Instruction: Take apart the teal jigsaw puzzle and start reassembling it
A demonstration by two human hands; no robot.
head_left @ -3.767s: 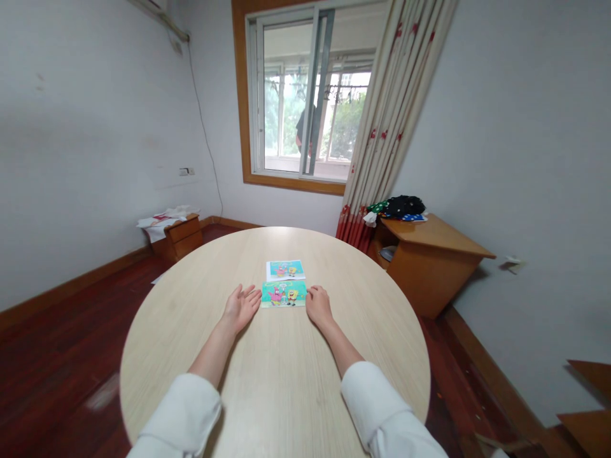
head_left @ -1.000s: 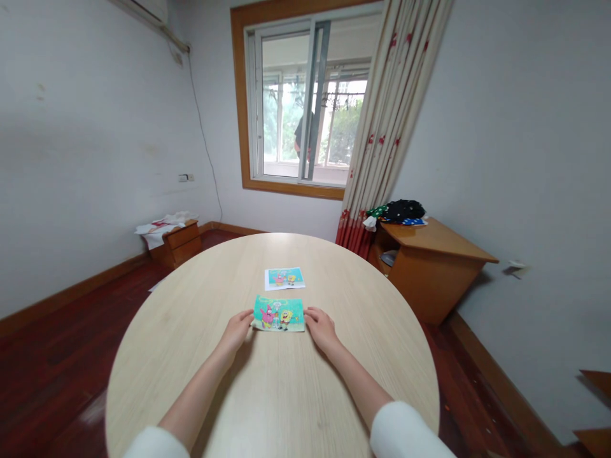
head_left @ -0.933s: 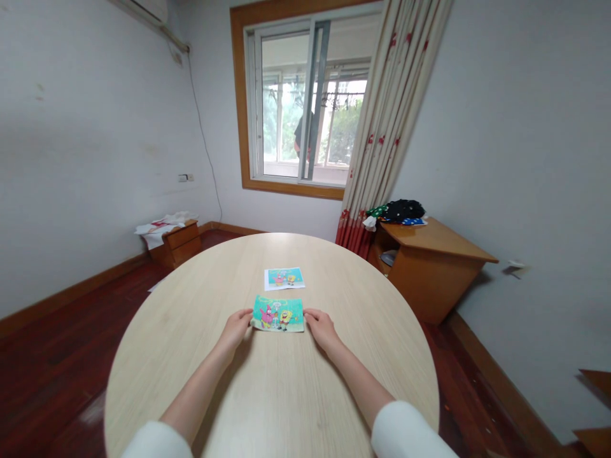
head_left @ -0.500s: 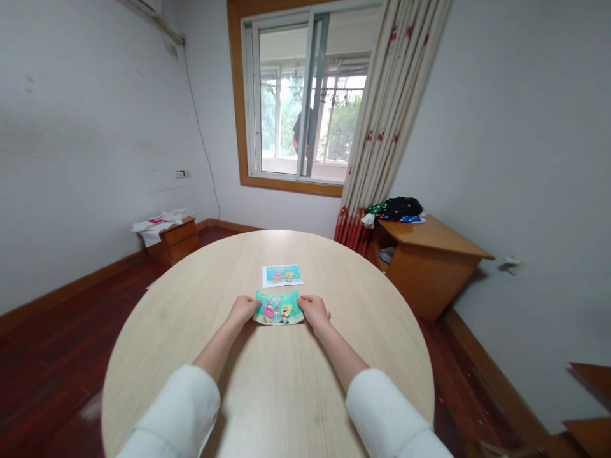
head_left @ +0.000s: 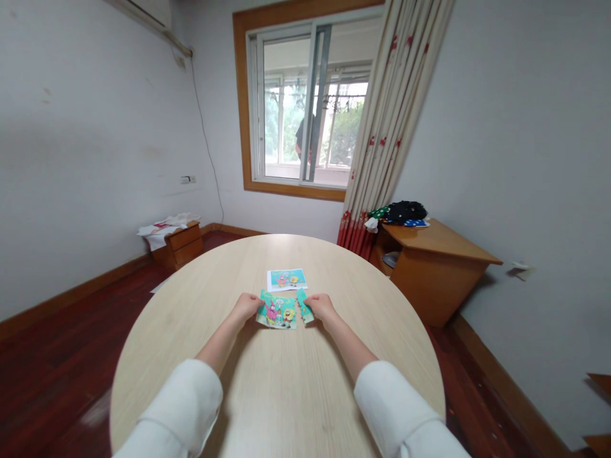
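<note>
A: What fills the foreground?

B: A round, pale table [head_left: 281, 388], with a person's bare forearms reaching in over it from the near side

A: And the paper on it?

B: A printed sheet [head_left: 287, 278] lies flat just beyond the hands, cartoon side up, perhaps set there to be seen over the top of what is held

A: What is nearer?

B: A larger puzzle section [head_left: 277, 312] with a similar cartoon scene, its left edge pinched between the thumb and fingers of the left hand [head_left: 249, 306], likely to leave the picture uncovered

A: And opposite?

B: The right hand [head_left: 323, 306], in a like pinch, grips a narrow puzzle strip [head_left: 303, 308] by its outer edge, a gap parting it from the section. Outer grips probably keep the jagged inner edges free. Both parts sit between the two hands, seemingly tilted; whether their lower edges touch the table is hard to tell
</note>
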